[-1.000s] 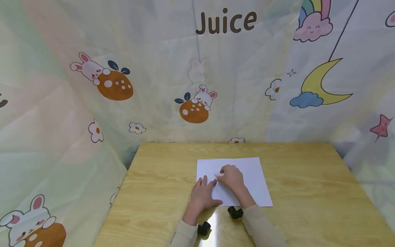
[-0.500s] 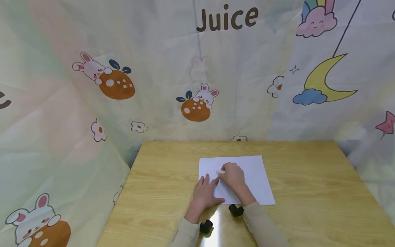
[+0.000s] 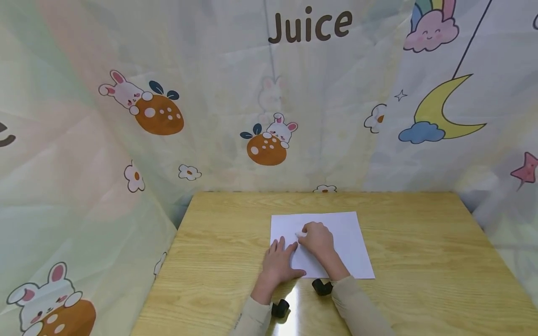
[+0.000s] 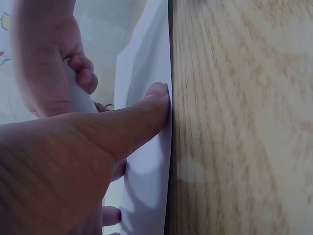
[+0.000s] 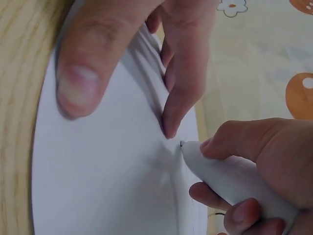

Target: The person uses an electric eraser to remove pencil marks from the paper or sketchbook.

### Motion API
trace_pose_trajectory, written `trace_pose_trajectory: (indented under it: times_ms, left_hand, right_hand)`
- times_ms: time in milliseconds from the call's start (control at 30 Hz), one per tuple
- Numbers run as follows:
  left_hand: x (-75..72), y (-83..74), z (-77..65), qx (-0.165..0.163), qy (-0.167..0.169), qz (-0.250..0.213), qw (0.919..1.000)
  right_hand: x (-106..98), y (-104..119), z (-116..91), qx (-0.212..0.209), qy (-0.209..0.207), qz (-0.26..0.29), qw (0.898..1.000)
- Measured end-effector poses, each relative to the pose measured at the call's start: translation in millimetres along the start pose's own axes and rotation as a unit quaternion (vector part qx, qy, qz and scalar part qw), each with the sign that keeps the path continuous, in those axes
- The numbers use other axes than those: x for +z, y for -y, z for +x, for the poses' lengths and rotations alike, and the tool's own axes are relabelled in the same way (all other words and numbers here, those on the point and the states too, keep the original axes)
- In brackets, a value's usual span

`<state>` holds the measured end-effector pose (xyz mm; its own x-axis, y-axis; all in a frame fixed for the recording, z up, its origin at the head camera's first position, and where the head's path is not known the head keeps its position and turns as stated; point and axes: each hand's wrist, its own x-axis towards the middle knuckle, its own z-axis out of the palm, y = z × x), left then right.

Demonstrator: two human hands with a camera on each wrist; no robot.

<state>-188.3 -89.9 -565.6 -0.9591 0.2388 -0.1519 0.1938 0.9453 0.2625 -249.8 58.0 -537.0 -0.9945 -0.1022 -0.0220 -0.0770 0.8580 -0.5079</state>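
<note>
A white sheet of paper [image 3: 350,247] lies on the wooden table. My left hand [image 3: 277,266] rests on its lower left part with fingers spread, and the thumb [image 4: 142,115] presses close to the near edge. In my right hand [image 3: 318,240] I grip a small white utility knife [image 5: 222,176] with a rounded body. Its tiny metal tip [image 5: 182,144] is right at the paper, just beside my left index fingertip [image 5: 170,131]. A thin line runs along the sheet from the tip. My curled fingers hide part of the knife's body.
The wooden table [image 3: 420,252] extends on both sides of the paper. Behind and left of it hangs a printed cloth [image 3: 210,93] with rabbits and flowers. A black wrist camera [image 3: 280,308] sits at the left sleeve, another black camera [image 3: 322,287] at the right.
The head view has shifted slightly. Both hands keep nearly the same place on the paper, and the right hand still holds the utility knife.
</note>
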Motion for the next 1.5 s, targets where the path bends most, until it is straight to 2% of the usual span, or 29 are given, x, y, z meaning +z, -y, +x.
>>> trace_pose_trajectory:
  times_ms: [633, 933, 1200, 1367, 1500]
  left_hand:
    - [1.4, -1.0, -7.1, -0.002, -0.005, -0.01, 0.9999]
    - [3.3, -2.9, -3.8, 0.001, -0.009, 0.008, 0.9999]
    - [-1.0, -1.2, -2.6, -0.002, -0.015, 0.009, 0.9998]
    - [-4.0, -0.7, -1.6, -0.004, -0.02, 0.008, 0.9998]
    - [-3.4, -0.9, -1.8, -0.001, -0.01, 0.008, 0.9999]
  right_hand:
    - [7.1, -1.7, -6.9, 0.005, 0.003, 0.003, 1.0]
    - [1.3, -6.6, -4.3, 0.006, -0.018, 0.009, 1.0]
    - [-1.2, -6.9, -2.4, -0.002, -0.017, 0.017, 1.0]
    - [-1.2, -8.8, -0.3, 0.009, -0.012, 0.015, 1.0]
    - [0.4, -8.7, 2.0, 0.001, -0.009, 0.017, 1.0]
